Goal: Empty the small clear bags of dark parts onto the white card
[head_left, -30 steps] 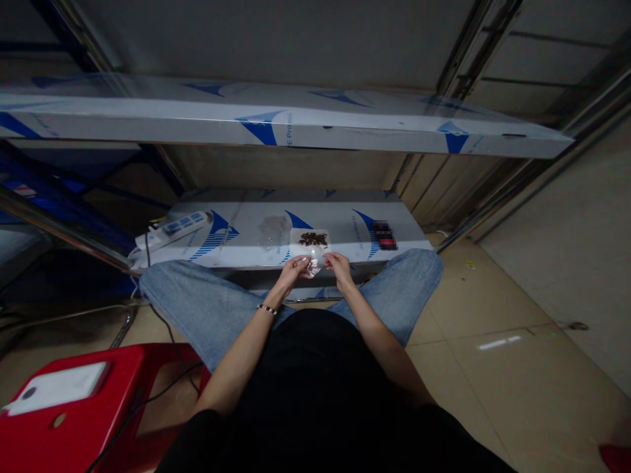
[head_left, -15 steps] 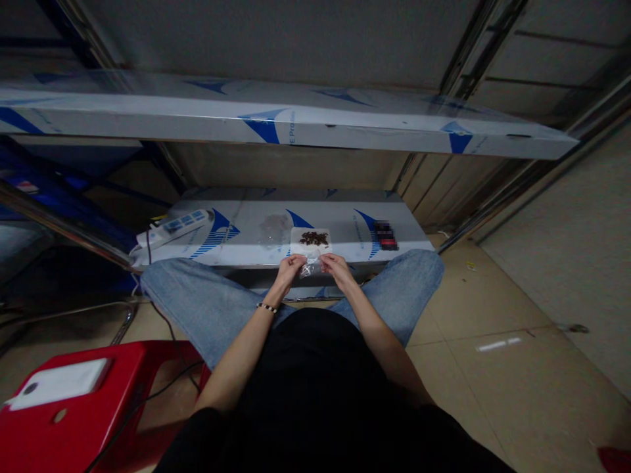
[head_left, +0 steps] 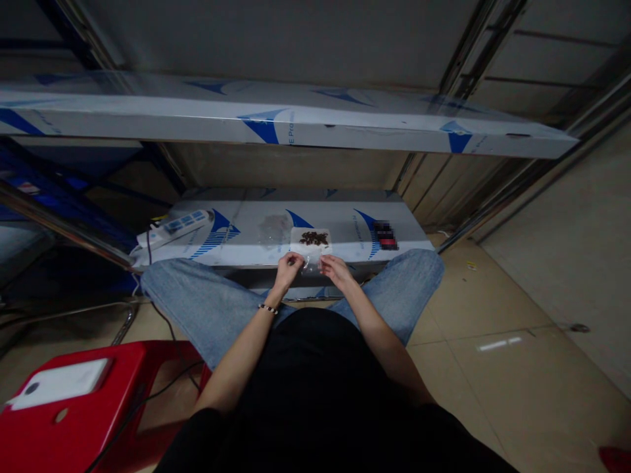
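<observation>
I sit facing a low metal shelf with my knees against its front edge. My left hand and my right hand are both closed on a small clear plastic bag, held between them just above the shelf edge. Right behind the bag lies a white sheet with a small heap of dark brown bits on it. A beaded bracelet circles my left wrist.
A white power strip lies at the shelf's left end, its cable running down to the floor. A dark and red object sits at the shelf's right. An upper shelf spans overhead. A red stool with a white device stands at lower left.
Both hands have risen slightly toward the shelf edge with the bag, and the bag now looks smaller and more stretched between the fingers.
</observation>
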### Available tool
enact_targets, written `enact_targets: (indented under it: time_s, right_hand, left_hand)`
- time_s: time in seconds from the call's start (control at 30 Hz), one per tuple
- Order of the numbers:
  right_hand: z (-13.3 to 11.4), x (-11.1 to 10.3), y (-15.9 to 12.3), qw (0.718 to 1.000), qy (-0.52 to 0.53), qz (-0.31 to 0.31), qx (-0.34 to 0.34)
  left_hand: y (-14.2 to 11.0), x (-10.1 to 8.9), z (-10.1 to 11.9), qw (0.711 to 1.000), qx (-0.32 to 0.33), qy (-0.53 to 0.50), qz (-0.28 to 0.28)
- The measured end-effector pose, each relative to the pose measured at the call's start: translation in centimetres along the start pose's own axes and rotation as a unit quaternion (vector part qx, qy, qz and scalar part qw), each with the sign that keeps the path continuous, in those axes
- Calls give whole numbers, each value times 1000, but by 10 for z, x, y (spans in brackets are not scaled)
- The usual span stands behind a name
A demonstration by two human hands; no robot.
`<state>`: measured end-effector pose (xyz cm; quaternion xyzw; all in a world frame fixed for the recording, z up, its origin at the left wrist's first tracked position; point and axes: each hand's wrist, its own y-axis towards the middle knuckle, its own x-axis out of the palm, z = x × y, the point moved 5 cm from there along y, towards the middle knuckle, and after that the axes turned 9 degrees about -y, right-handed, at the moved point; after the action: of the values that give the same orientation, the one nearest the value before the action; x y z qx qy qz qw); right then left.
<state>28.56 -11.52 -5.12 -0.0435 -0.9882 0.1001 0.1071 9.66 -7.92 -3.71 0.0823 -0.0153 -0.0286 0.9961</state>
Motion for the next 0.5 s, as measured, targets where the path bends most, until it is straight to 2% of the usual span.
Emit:
enact_targets:
  time_s: [0.13, 0.3, 0.4, 0.5]
  right_hand:
    - [5, 1, 3, 1000, 25, -7, 15]
    - [8, 1, 2, 1000, -8, 8, 6]
    - [10, 6, 0, 1000, -9, -5, 15]
    - [11, 11, -3, 999, -11, -23, 21]
  left_hand:
    - [-2, 6, 2, 995, 48, 82, -17]
    - [-2, 9, 3, 997, 29, 63, -29]
    - [-6, 19, 2, 994, -18, 0, -109]
    - [-15, 32, 2, 977, -56, -46, -200]
